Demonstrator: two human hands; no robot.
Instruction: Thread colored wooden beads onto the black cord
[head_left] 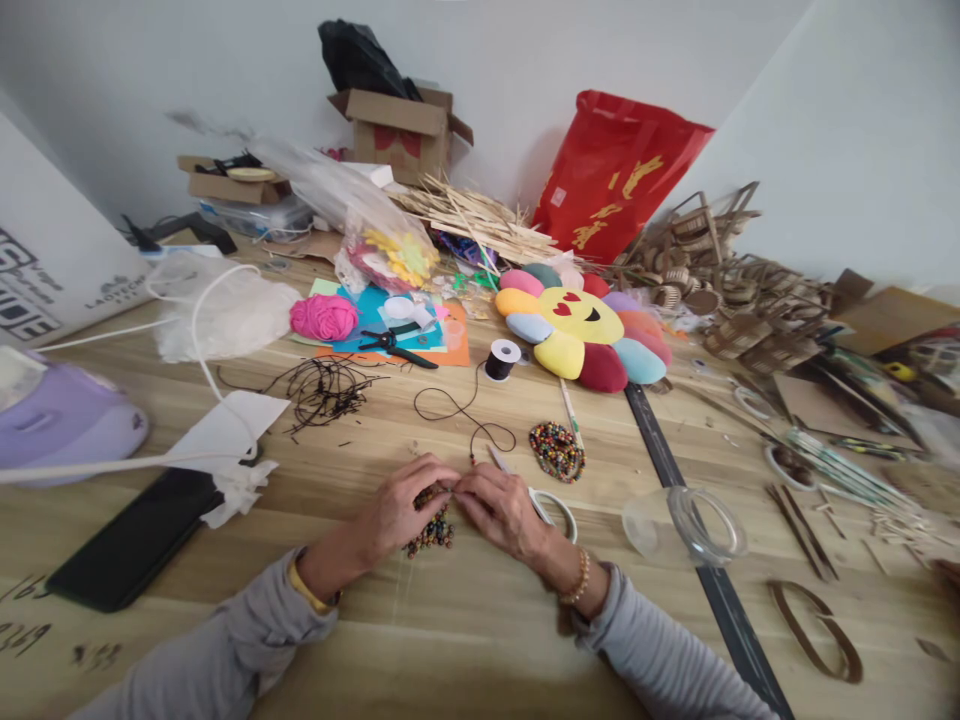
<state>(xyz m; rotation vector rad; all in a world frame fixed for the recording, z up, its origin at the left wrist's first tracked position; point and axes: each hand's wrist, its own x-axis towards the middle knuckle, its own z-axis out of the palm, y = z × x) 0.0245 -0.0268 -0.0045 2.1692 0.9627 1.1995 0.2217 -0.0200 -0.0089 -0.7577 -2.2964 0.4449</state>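
My left hand and my right hand meet at the fingertips over the table, both closed in a pinch. A thin black cord runs from a white-ended spool down to my right hand's fingers, with a small reddish bead showing where it goes in. Whatever lies between my left fingertips is too small to make out. Loose multicoloured wooden beads lie in a pile beneath my left hand. White-handled scissors rest partly under my right hand. Beyond them sits a coiled string of colourful beads.
Tangled black cord, pliers and pink yarn lie at the back left. A flower cushion sits behind the spool. To the right are a clear round container and a black strip; a black phone-like slab lies left.
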